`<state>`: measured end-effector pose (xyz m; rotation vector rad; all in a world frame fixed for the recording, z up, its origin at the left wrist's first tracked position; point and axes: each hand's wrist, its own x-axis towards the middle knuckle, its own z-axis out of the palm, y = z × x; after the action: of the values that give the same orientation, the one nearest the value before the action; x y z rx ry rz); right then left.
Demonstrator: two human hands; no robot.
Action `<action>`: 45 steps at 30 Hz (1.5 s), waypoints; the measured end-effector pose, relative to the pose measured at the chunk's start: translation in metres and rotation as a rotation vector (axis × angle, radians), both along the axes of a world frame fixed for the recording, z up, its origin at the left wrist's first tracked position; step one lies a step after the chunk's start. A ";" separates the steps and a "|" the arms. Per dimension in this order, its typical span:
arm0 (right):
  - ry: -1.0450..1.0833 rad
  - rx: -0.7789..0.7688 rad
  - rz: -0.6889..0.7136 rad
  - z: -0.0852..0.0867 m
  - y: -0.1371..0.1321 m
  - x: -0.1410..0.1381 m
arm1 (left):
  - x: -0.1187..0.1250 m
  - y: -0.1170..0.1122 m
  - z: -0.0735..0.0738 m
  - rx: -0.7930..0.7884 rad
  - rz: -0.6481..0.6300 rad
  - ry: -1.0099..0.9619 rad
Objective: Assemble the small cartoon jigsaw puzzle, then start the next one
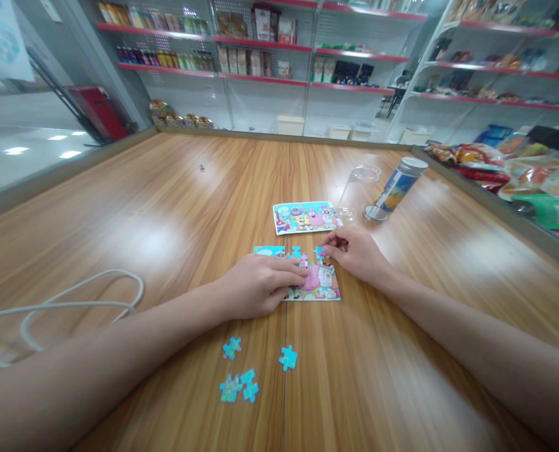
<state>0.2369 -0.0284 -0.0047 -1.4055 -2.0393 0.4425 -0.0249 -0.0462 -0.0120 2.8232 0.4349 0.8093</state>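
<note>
A partly joined jigsaw puzzle (pixel 318 281) with a pink cartoon figure lies on the wooden table (pixel 166 220) in front of me. My left hand (pixel 255 285) rests flat on the puzzle's left part, fingers stretched toward the pink figure. My right hand (pixel 357 251) pinches a puzzle piece (pixel 323 253) at the puzzle's upper right edge. Loose blue pieces lie nearer to me: one (pixel 287 358), another (pixel 232 348) and a joined pair (pixel 240 386). A colour reference picture (pixel 306 216) lies beyond the puzzle.
A clear plastic jar (pixel 358 191) lies tipped beside a lidded tube (pixel 401 182) and a metal lid (pixel 375 214). A white cable (pixel 72 301) loops at the left. Snack bags (pixel 519 169) pile up at the right. Store shelves (pixel 260 56) line the back.
</note>
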 end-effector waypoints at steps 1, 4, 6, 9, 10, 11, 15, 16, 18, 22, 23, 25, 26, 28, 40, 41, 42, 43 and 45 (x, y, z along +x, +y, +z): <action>-0.004 -0.006 -0.005 -0.001 0.001 0.000 | 0.000 0.000 0.000 0.000 0.002 0.002; -0.020 -0.005 -0.030 -0.004 0.003 0.002 | 0.000 0.000 0.000 -0.001 0.010 0.011; -0.025 0.010 -0.064 -0.007 0.005 0.004 | -0.001 0.000 0.001 0.000 0.008 0.010; 0.014 0.093 -0.116 -0.006 0.003 0.006 | 0.000 -0.001 0.001 0.004 0.007 0.006; 0.032 0.147 -0.110 -0.004 0.000 0.006 | 0.000 -0.001 0.002 0.006 0.007 0.005; 0.051 0.210 -0.086 -0.001 -0.004 0.004 | 0.000 -0.001 0.002 0.006 0.008 0.005; 0.055 0.382 0.331 0.012 -0.033 -0.010 | 0.001 -0.001 0.002 0.008 0.006 0.011; 0.006 0.373 0.493 0.015 -0.042 -0.015 | 0.001 0.000 0.002 0.010 0.006 0.008; -0.095 0.411 0.744 0.018 -0.057 -0.025 | 0.001 0.000 0.001 0.009 0.006 -0.001; -0.241 0.358 0.884 0.016 -0.075 -0.038 | 0.001 0.000 0.000 -0.006 0.011 -0.007; -0.266 0.336 0.896 0.015 -0.077 -0.040 | 0.001 0.000 0.000 -0.008 0.009 -0.007; -0.289 0.304 0.917 0.013 -0.079 -0.041 | 0.001 0.000 0.000 -0.010 0.005 -0.005; -0.283 0.293 0.927 0.012 -0.079 -0.041 | 0.001 0.000 0.000 -0.010 0.003 -0.005; -0.263 0.271 0.937 0.011 -0.078 -0.040 | 0.000 0.000 0.000 -0.005 0.003 -0.010; -0.203 0.214 0.843 0.013 -0.074 -0.038 | 0.001 0.001 -0.001 -0.002 0.007 -0.009; -0.205 0.206 0.844 0.013 -0.074 -0.038 | 0.001 0.001 -0.001 -0.002 0.005 -0.011; -0.210 0.199 0.851 0.012 -0.073 -0.038 | 0.001 0.001 0.000 -0.002 0.004 -0.012; -0.216 0.192 0.859 0.012 -0.073 -0.037 | 0.001 0.001 0.000 -0.003 0.005 -0.012; -0.229 0.188 0.869 0.011 -0.072 -0.036 | 0.001 0.001 0.000 -0.004 0.007 -0.012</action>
<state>0.2009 -0.1008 0.0061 -0.4085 -2.7391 0.4272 -0.0238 -0.0451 -0.0121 2.8138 0.4442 0.8251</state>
